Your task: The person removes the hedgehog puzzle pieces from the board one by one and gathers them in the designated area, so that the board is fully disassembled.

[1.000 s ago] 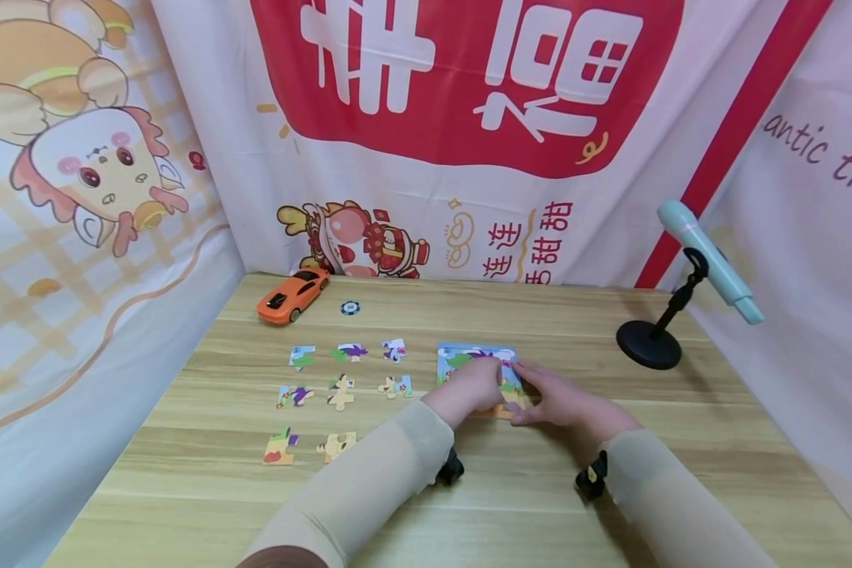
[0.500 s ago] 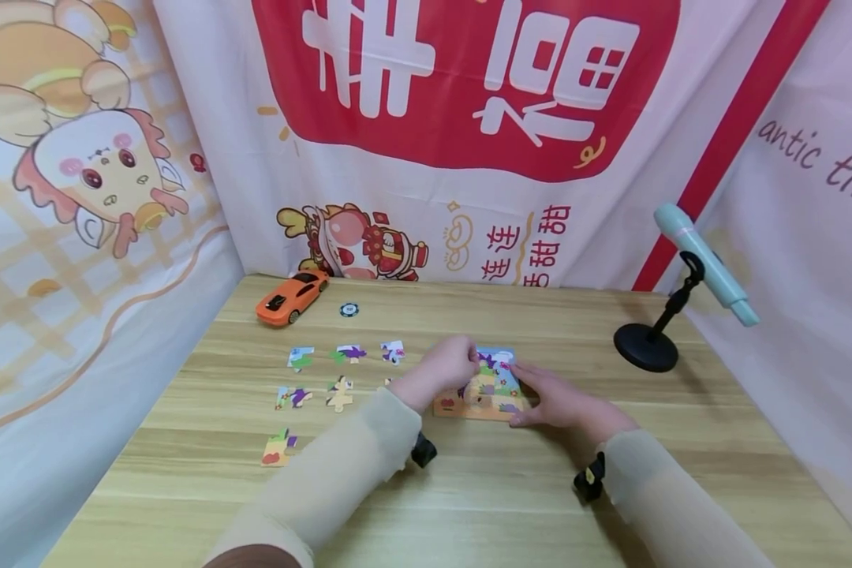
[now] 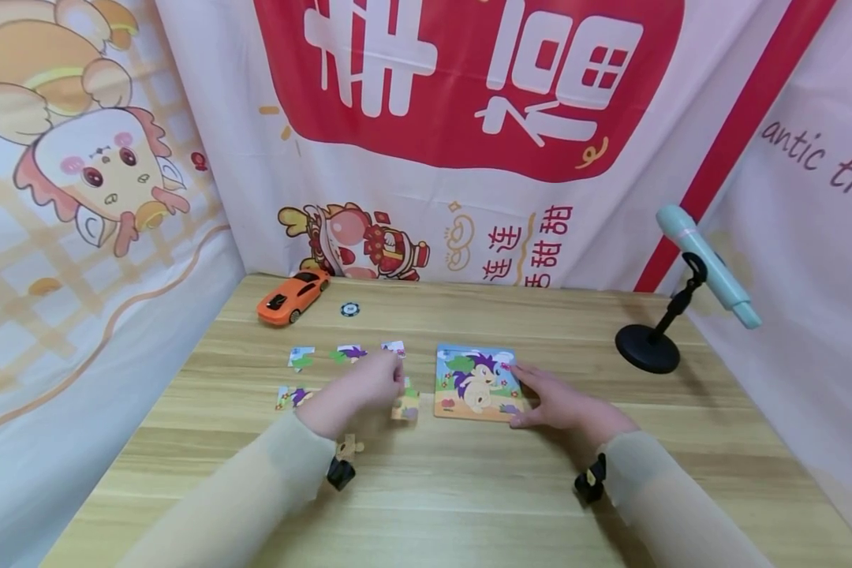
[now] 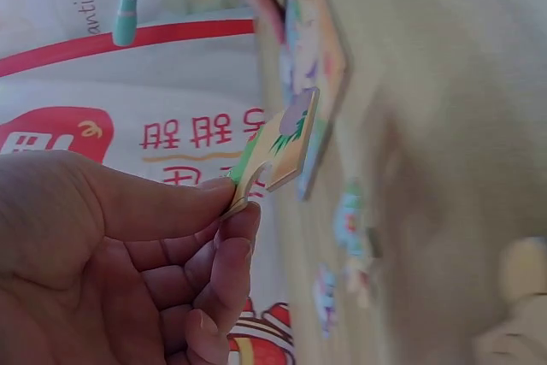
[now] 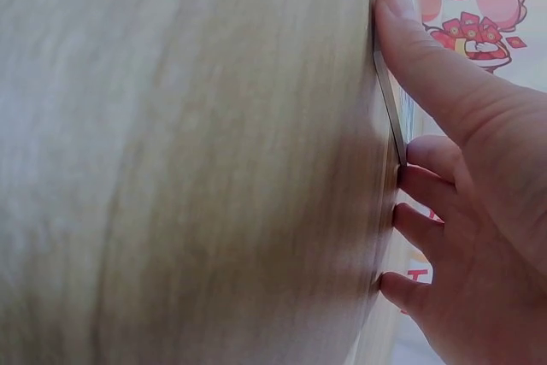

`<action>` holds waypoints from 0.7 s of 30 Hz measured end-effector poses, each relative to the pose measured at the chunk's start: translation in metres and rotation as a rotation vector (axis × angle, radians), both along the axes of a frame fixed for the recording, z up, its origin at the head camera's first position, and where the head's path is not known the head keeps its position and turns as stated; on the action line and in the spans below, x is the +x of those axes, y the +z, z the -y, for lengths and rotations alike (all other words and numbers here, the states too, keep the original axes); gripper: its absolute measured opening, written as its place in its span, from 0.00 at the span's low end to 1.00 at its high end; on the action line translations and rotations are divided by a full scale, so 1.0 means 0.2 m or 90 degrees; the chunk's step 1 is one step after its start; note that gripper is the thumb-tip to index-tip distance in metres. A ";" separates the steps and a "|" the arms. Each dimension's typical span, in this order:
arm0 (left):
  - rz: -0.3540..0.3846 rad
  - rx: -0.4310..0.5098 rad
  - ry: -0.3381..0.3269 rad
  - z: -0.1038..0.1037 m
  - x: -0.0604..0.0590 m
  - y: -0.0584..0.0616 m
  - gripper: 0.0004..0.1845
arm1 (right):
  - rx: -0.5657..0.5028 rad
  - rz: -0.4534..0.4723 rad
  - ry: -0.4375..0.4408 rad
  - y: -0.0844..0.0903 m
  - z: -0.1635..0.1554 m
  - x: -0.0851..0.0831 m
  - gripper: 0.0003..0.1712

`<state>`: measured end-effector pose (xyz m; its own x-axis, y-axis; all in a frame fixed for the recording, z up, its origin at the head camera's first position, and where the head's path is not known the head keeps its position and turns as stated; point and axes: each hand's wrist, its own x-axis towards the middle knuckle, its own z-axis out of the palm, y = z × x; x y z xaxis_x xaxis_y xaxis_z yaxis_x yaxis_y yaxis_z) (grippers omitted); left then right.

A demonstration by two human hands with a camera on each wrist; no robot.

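In the head view my left hand (image 3: pixel 362 386) hovers over the rows of jigsaw pieces at the left of the board. Its thumb and forefinger pinch a jigsaw piece (image 4: pixel 278 147) with a green edge and a purple fruit, seen tilted in the left wrist view. My right hand (image 3: pixel 557 398) touches the right side of the square puzzle board (image 3: pixel 476 384), which bears a purple hedgehog picture. Its thumb (image 5: pixel 427 61) lies at the board's near corner, with fairly straight fingers along the edge. Several pieces lie around the left hand, including a blue-green one (image 3: pixel 300 357); others are partly hidden.
An orange toy car (image 3: pixel 294 297) and a round chip (image 3: pixel 350 309) stand at the back left of the wooden table (image 3: pixel 497 497). At the right is a pale green microphone (image 3: pixel 706 264) on a black stand (image 3: pixel 648 347). Printed cloth hangs behind.
My left hand has moved leftward from above the board to over the loose pieces, uncovering the board's picture. The piece it pinches now shows. My right hand stays at the board's edge.
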<state>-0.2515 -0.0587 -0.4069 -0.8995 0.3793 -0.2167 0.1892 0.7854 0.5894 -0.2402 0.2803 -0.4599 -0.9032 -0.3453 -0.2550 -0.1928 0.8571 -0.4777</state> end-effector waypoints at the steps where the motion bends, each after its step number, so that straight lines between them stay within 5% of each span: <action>1: 0.008 -0.001 0.002 0.02 0.02 -0.02 0.06 | 0.001 0.002 -0.001 0.00 0.00 0.00 0.59; 11: -0.020 -0.067 -0.019 0.08 0.11 -0.15 0.10 | 0.009 0.010 -0.007 0.02 0.01 0.00 0.59; 21: 0.006 -0.103 0.000 0.07 0.13 -0.12 0.06 | 0.006 0.005 -0.001 0.02 0.00 0.01 0.58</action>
<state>-0.2259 -0.0724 -0.4318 -0.8968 0.3394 -0.2839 0.1843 0.8698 0.4577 -0.2385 0.2801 -0.4552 -0.9017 -0.3410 -0.2657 -0.1872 0.8620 -0.4710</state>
